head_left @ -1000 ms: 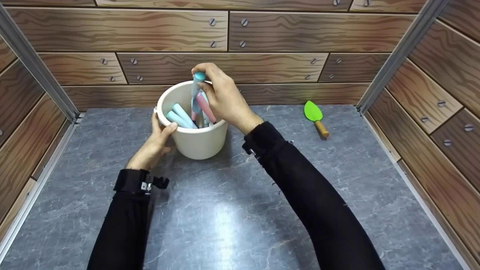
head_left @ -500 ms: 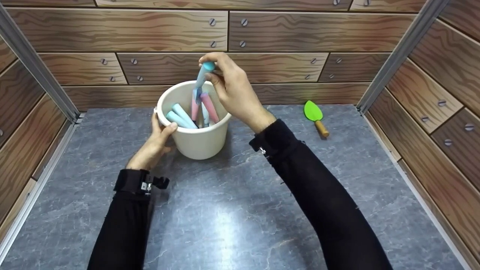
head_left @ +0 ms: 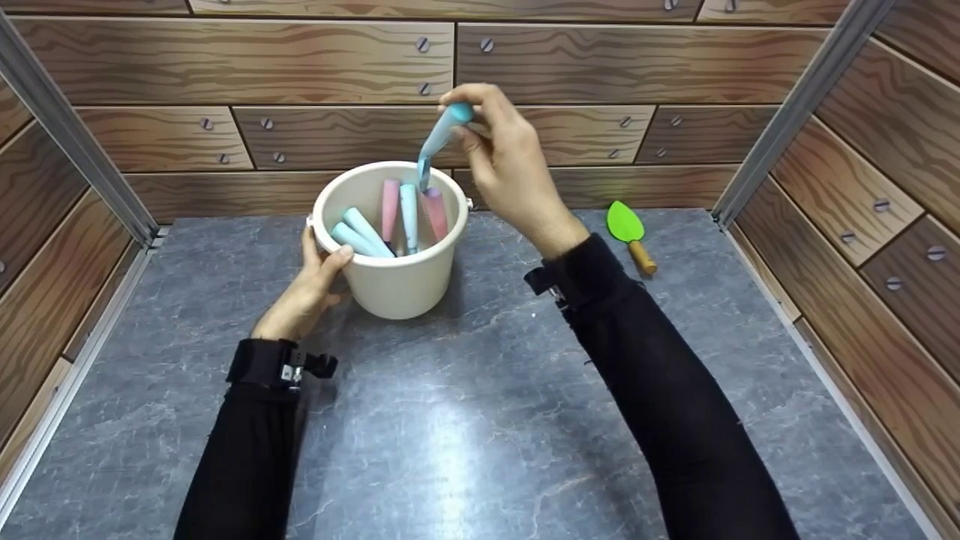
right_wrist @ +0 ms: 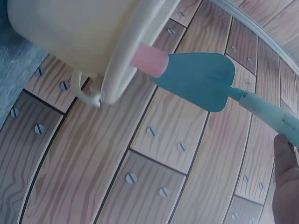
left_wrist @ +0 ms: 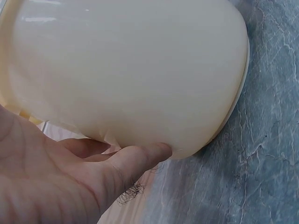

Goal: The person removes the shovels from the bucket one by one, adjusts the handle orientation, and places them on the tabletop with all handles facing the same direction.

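Note:
My right hand (head_left: 517, 161) pinches the light-blue handle of a small trowel (head_left: 442, 139) by its top end. The trowel hangs slanted over the right side of a cream bucket (head_left: 397, 289), blade down. In the right wrist view its blue blade (right_wrist: 196, 77) shows whole, overlapping the end of a pink handle (right_wrist: 152, 59). My left hand (head_left: 296, 296) grips the bucket's left side, thumb at the rim and fingers against the outside wall. Inside stand several pink and light-blue handles (head_left: 409, 217); their lower ends are hidden by the bucket wall.
A small trowel with a bright green blade (head_left: 625, 222) and a brown handle lies on the grey marbled surface (head_left: 480, 390) to the right. Wood-patterned walls (head_left: 337, 60) enclose the back and both sides, with metal corner posts (head_left: 787, 112).
My right hand has risen and moved right, drawing the blue trowel up out of the bucket. The pink and blue handles inside have shifted apart. My left hand and the bucket stay put.

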Demonstrator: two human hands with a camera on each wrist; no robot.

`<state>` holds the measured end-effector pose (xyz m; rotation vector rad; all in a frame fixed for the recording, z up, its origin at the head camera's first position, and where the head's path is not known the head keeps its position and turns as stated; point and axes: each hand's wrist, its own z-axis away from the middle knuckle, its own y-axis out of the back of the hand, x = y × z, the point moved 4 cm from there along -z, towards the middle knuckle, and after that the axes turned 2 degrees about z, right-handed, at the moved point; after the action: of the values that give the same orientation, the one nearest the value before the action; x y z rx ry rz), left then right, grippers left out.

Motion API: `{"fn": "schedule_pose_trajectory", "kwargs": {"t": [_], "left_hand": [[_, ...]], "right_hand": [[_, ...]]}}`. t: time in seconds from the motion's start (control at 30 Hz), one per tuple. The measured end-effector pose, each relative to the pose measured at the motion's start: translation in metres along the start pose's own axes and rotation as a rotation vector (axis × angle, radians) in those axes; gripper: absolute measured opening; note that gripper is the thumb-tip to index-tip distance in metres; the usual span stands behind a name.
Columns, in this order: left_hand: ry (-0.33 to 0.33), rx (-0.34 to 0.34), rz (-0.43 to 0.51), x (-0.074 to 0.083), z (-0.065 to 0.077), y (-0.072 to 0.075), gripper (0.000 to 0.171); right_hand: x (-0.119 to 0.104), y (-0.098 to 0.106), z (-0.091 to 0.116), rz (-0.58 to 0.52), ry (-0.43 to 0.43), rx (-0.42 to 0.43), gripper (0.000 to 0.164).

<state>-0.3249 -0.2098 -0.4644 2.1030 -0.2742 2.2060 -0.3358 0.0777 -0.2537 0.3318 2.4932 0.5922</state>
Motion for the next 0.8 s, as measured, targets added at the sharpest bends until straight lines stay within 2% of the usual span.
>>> {"fn": "schedule_pose_trajectory", "kwargs": {"t": [0.43, 0.8], "left_hand": [[-0.009, -0.004, 0.016, 0.0, 0.001, 0.0, 0.113], [-0.007, -0.005, 0.017, -0.001, 0.0, 0.0, 0.116]], "right_hand": [[0.018, 0.039, 0.006, -0.008, -0.007, 0.086, 0.035], [0.05, 0.062, 0.025, -0.004, -0.109, 0.161, 0.031]]}}
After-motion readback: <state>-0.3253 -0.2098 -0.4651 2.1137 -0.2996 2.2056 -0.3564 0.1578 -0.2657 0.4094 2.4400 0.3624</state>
